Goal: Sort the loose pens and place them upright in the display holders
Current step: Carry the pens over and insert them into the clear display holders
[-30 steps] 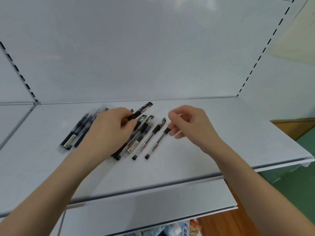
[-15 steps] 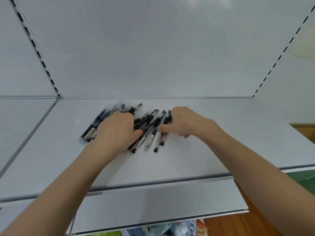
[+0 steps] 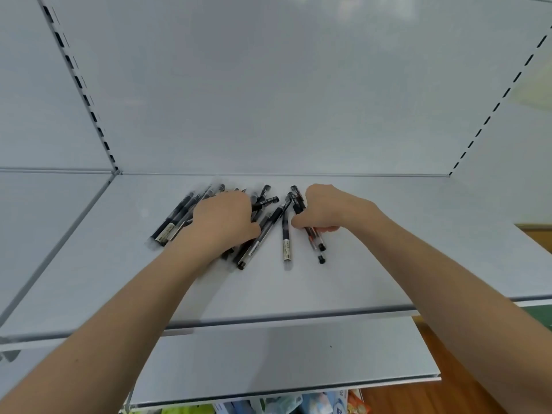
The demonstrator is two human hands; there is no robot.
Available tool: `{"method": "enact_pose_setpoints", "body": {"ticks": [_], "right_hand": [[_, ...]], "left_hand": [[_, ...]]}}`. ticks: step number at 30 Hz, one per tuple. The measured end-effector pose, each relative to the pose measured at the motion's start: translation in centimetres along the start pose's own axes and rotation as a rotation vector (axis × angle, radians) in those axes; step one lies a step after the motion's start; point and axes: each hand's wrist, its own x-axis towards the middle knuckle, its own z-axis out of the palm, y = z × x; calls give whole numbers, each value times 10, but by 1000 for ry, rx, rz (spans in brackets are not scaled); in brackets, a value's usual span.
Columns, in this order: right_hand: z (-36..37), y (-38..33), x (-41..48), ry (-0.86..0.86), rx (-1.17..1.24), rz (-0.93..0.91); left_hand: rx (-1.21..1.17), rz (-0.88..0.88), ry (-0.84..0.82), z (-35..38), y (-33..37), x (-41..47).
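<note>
Bare shelf (image 3: 418, 249) stretches right of the scattered pens (image 3: 286, 234) and toward the near edge, leaving open passage. The back panel (image 3: 268, 100) closes the far side. The left hand (image 3: 222, 222) and right hand (image 3: 327, 209) cover the pile.

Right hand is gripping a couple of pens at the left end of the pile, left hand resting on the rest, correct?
Not quite: the head view shows the right hand gripping pens at the right end of the pile; the left hand rests on the rest.
</note>
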Motion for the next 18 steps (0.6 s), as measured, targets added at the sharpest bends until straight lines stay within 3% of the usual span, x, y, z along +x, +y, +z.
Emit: {"method": "enact_pose_setpoints", "body": {"ticks": [4, 7, 10, 12, 15, 18], "right_hand": [[-1, 8, -1, 26, 29, 20], [-1, 18, -3, 47, 183, 0], [-2, 26, -10, 208, 465, -60], [-6, 23, -21, 321, 771, -114], [-12, 4, -41, 331, 1146, -172], [-4, -23, -53, 300, 1225, -273]], "left_hand": [[50, 7, 23, 3, 3, 5], [-16, 23, 32, 1, 0, 10], [-407, 7, 95, -11, -6, 12], [-825, -1, 123, -20, -8, 5], [-1447, -9, 69, -29, 1, -18], [-1591, 3, 85, -26, 9, -43]]}}
